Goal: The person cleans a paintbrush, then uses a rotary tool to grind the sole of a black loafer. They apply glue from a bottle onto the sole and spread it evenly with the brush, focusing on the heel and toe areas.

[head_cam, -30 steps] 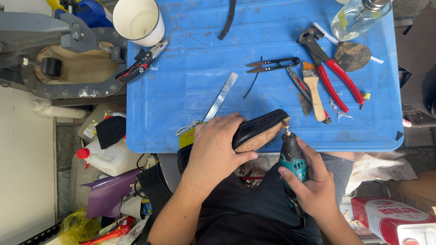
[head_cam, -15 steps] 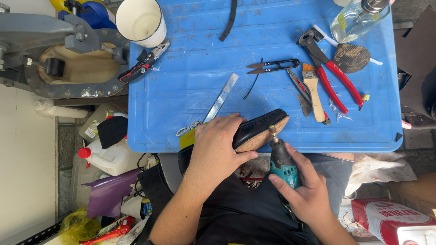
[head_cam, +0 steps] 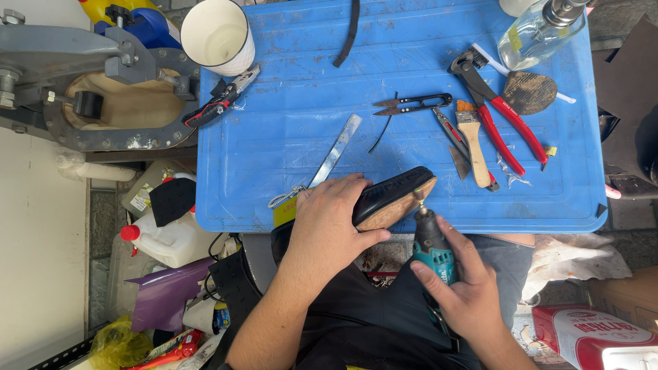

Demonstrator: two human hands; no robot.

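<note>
My left hand [head_cam: 329, 229] grips a black leather shoe [head_cam: 394, 195] with a tan sole, holding it tilted at the near edge of the blue plastic table [head_cam: 288, 103]. My right hand [head_cam: 466, 294] holds a teal and black rotary tool [head_cam: 432, 250]. Its small tip touches the edge of the sole near the toe. The shoe's rear half is hidden under my left hand.
On the table lie a metal ruler [head_cam: 336, 149], black thread snips [head_cam: 415, 104], red-handled pincers [head_cam: 500, 113], a small brush [head_cam: 473, 140], a white cup [head_cam: 218, 34], a utility knife [head_cam: 219, 101] and a clear pump bottle [head_cam: 541, 27]. A grey metal machine [head_cam: 82, 82] stands at left. Bottles and scraps crowd the floor.
My right hand and the rotary tool have shifted left and back along the sole's edge, the tip now near the toe. My left hand keeps its hold on the shoe.
</note>
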